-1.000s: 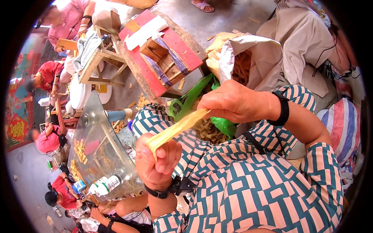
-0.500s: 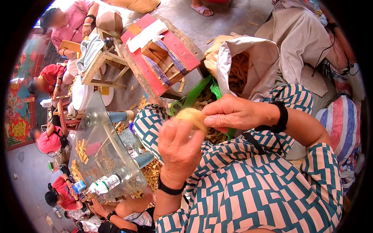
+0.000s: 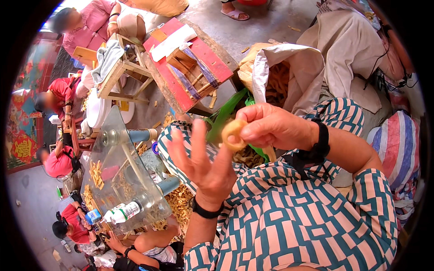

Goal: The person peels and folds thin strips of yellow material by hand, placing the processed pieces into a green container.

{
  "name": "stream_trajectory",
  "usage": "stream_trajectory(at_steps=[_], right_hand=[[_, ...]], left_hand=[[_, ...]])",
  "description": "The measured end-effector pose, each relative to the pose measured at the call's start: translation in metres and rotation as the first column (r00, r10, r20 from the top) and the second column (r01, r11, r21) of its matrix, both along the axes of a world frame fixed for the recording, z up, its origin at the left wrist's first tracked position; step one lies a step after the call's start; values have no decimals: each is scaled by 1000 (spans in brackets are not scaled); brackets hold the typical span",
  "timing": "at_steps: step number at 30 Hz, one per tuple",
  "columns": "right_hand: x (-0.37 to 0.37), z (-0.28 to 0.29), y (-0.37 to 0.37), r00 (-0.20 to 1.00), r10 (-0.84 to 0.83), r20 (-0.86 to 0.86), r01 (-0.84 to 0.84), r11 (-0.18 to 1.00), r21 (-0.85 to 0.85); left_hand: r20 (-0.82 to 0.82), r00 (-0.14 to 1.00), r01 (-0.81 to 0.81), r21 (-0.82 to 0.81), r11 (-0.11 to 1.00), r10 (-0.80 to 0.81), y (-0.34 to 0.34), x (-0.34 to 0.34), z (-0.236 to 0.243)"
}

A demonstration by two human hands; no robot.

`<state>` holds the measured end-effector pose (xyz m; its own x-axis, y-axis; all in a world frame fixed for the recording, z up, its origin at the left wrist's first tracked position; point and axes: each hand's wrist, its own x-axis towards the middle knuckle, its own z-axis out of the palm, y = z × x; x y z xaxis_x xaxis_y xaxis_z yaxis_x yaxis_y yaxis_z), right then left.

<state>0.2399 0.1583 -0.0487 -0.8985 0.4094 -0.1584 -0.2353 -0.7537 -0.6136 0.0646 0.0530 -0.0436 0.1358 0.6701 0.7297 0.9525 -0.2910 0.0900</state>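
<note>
L hand (image 3: 208,170) splayed, R hand (image 3: 280,128) pinching yel. coil (image 3: 228,129).

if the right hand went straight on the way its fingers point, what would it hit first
The right hand, with the yellow ring in its grip, would probably meet the raised left hand first, though one view leaves their exact depth unclear.
</note>
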Motion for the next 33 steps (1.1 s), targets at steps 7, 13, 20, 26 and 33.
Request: stream_trajectory(at_steps=[7,13,20,26,33], right_hand=[[2,4,4,974,84,209,-129,968,214],[-1,-9,-3,940,-254,227,73,800,595],[-4,-2,-5,984,-129,123,79,933,352],[3,3,-4,988,-75,132,33,956,293],[1,-4,-4,906,-357,228,-20,501,865]], left_hand=[[55,998,-3,-100,995,9,0,-9,1],[405,909,190,-189,963,-100,-4,-7,-1],[547,836,143,-309,940,53,3,10,-11],[890,442,372,-295,880,112,-5,1,-12],[825,557,531,-441,723,94,-2,-7,-3]])
